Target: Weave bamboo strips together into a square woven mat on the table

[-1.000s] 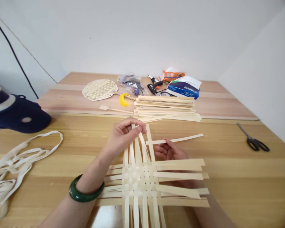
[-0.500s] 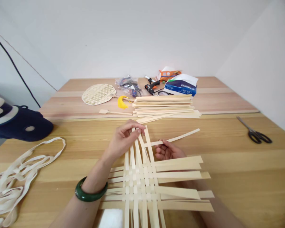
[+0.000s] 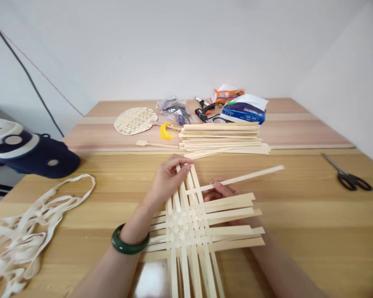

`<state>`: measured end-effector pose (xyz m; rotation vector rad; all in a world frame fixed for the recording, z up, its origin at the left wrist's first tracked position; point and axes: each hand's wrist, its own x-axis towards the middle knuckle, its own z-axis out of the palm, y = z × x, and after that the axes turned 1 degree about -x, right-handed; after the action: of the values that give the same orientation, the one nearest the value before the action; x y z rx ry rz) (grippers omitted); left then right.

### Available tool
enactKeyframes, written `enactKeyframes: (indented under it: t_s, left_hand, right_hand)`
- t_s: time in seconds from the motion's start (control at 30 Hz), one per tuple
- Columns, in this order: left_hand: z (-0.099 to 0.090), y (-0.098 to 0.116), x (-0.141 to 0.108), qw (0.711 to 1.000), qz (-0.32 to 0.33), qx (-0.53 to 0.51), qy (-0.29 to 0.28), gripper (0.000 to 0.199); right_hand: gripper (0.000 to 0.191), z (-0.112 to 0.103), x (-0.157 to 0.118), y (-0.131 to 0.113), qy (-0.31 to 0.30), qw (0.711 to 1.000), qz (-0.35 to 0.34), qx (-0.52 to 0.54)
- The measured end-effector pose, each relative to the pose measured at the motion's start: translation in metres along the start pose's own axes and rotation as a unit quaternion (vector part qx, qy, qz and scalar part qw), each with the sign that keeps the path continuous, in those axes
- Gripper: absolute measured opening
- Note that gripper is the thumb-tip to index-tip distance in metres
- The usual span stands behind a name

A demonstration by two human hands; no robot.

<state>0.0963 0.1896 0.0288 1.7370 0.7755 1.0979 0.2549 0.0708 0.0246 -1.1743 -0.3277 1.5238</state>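
The left hand [image 3: 168,178], fingers nearly closed, pinches the strip ends [image 3: 178,168] of the woven mat [image 3: 186,227] at the desk [image 3: 304,236], while the right hand [image 3: 226,190], half curled, holds a loose strip [image 3: 251,175] across, weaving that seems to need clear gaps.

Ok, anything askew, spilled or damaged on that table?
Nothing looks spilled or broken. But the long cream fabric tape lies in a loose tangle at the left, and a few flat pale strips lie askew along the near edge of their stack.
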Motion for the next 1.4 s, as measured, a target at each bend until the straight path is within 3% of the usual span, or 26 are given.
enactKeyframes:
  t_s: [0.1, 0.23, 0.4, 0.5, 0.73, 0.97, 1.03, 1.13, 1.23, 1.33, 1.4]
  left_hand:
    - [0.003, 0.004, -0.001, 0.999, 0.015, 0.039, 0.010, 0.012]
    - [0.005, 0.016, -0.003, 0.994, 0.040, 0.100, -0.005, 0.015]
    - [0.007, 0.028, -0.005, 0.988, 0.068, 0.129, -0.053, 0.017]
    - [0.009, 0.035, -0.007, 0.986, 0.079, 0.133, -0.055, 0.016]
    - [0.015, 0.046, -0.013, 0.977, 0.111, 0.145, -0.107, 0.019]
    - [0.000, 0.069, -0.024, 0.966, 0.147, 0.205, -0.049, 0.039]
    - [-0.006, 0.070, -0.030, 0.978, 0.089, 0.187, -0.016, 0.046]
    - [-0.014, 0.058, -0.040, 0.988, -0.128, 0.082, 0.014, 0.076]
    - [-0.019, 0.046, -0.045, 0.940, -0.326, -0.087, -0.043, 0.084]
    - [-0.021, 0.044, -0.044, 0.886, -0.391, -0.226, -0.108, 0.068]
    - [-0.020, 0.045, -0.041, 0.871, -0.408, -0.252, -0.108, 0.061]
  right_hand:
    - [0.034, -0.001, 0.000, 0.004, 0.013, 0.999, -0.013, -0.040]
    - [0.041, 0.001, 0.001, 0.006, -0.029, 0.993, -0.015, -0.117]
    - [0.052, 0.008, -0.002, 0.001, -0.078, 0.993, 0.033, -0.087]
    - [0.049, 0.007, -0.003, -0.002, -0.074, 0.991, 0.047, -0.096]
    - [0.039, 0.003, -0.004, -0.002, -0.104, 0.953, -0.019, -0.283]
    - [0.036, 0.001, -0.003, -0.003, -0.083, 0.977, -0.039, -0.193]
    - [0.035, 0.000, -0.003, -0.004, -0.083, 0.980, -0.048, -0.176]
    - [0.034, 0.001, -0.006, -0.004, -0.099, 0.978, -0.054, -0.176]
    - [0.036, 0.003, -0.009, -0.004, -0.121, 0.977, -0.039, -0.172]
    - [0.040, 0.005, -0.011, -0.004, -0.141, 0.974, -0.038, -0.173]
    - [0.039, 0.005, -0.011, -0.002, -0.139, 0.973, -0.046, -0.179]
